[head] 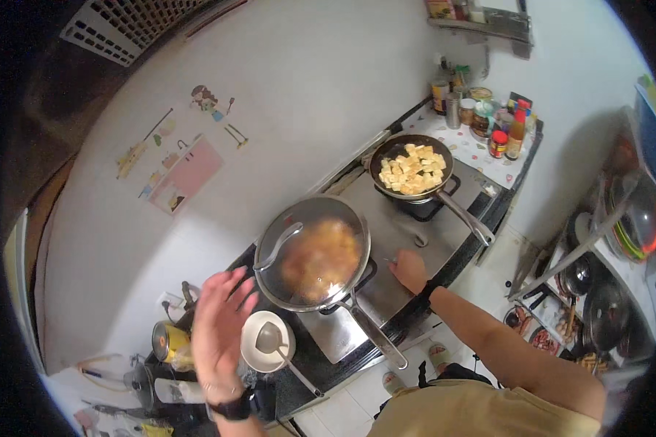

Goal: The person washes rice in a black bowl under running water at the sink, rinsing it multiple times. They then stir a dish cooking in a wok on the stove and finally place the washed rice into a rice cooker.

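Observation:
My left hand [224, 317] is raised, fingers apart and holding nothing, beside a large pan with a glass lid [273, 235]. Brownish food [322, 257] shows blurred through the lid. My right hand [410, 271] is low over the stainless-steel stovetop [372, 306], right of the lidded pan, its fingers curled. A small thin thing shows at its fingertips, too small to name; whether it is gripped is unclear. A frying pan [384, 158] with pale, lightly browned cubes [413, 169], which look like tofu, sits on the far burner.
A white bowl [249, 349] with a ladle [269, 337] stands left of the stove. Both pan handles [374, 336] point toward my side. Sauce bottles [516, 131] and jars [466, 112] crowd the far counter. At right is a rack [607, 224] with pans and plates of food.

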A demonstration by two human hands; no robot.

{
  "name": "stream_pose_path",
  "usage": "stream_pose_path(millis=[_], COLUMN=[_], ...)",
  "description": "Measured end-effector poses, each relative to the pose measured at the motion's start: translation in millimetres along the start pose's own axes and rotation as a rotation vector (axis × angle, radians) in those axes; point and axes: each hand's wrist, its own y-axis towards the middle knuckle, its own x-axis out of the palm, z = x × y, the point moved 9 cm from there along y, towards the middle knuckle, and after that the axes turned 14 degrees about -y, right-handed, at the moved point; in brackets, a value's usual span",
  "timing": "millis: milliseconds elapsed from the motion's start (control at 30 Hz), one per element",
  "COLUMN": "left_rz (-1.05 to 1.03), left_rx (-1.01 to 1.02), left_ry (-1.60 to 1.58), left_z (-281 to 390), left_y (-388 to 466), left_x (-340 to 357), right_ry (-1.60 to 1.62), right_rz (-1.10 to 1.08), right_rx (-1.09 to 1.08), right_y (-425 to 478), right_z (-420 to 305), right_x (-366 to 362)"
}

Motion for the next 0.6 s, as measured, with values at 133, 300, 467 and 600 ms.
stream_pose_path(millis=[133,300,467,600], left_rz=[-0.036,-0.028,-0.192,-0.189], left_rx=[-0.114,0.208,0.368,0.399], left_ry=[0.333,0.995,1.406,1.395], left_z=[-50.1,-85.8,-106.5,-115.0], left_y=[39.4,115.4,147.3,164.4], left_x=[-11.7,-43.8,-39.4,-33.9], right_ry=[0.063,-0.025,0.219,0.219], right_rz=[-0.048,-0.141,-0.108,-0.203], right_rx=[-0.147,-0.322,-0.320,-0.358], right_y=[2.9,13.5,-16.8,-69.2], right_z=[-16.6,-3.5,-8.4,19.4], right_x=[11.8,21.2,-35.4,-32.9])
